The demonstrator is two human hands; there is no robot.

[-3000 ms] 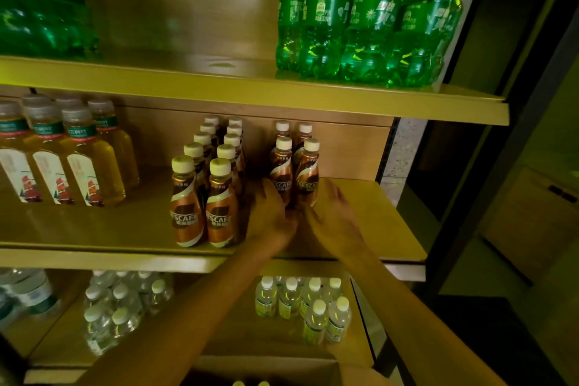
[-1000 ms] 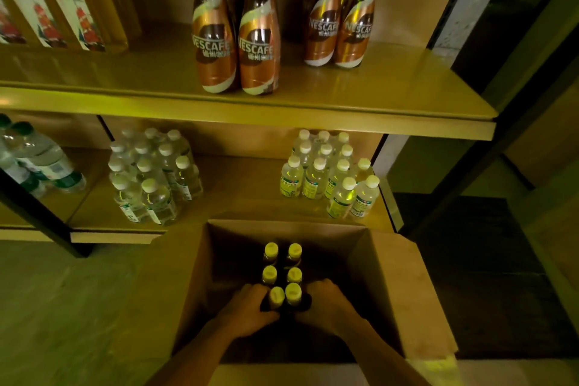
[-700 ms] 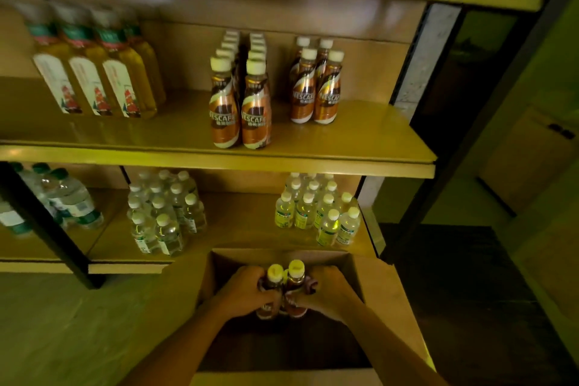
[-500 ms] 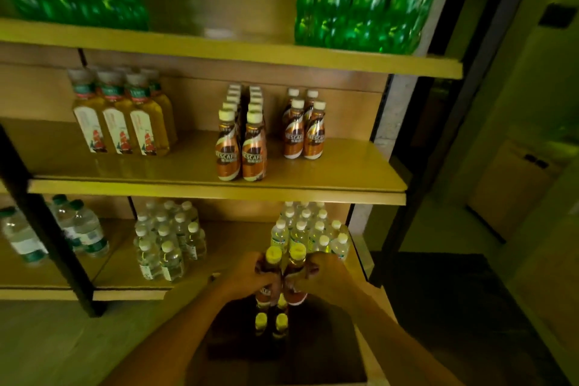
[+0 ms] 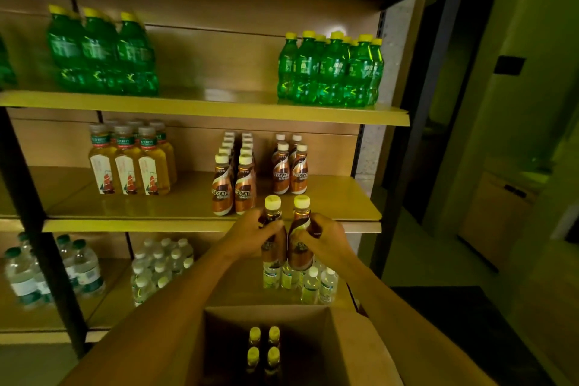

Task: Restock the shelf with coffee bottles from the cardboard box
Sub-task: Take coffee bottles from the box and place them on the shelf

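Hands are seen closed around bottles: the left hand (image 5: 250,233) is wrapped on one brown, yellow-capped plastic coffee bottle (image 5: 272,236), the right hand (image 5: 326,240) on a second coffee bottle (image 5: 300,236). Both bottles are held upright, touching side by side, just below the front edge of the tan wooden middle shelf (image 5: 332,200).

At 12 o'clock from the hands, a short double row of shelved coffee bottles (image 5: 289,169) is stood on that shelf, with a longer double row (image 5: 234,180) at 11 o'clock; bare shelf is left in front of the short row. At 6 o'clock, the open brown cardboard box (image 5: 351,351) is seen with four yellow caps (image 5: 263,348) inside, so restocking is judged part done, with at least six bottles left to place.

Half a second ago the pair was held lower, just over the box; it has since been raised toward the shelf edge.
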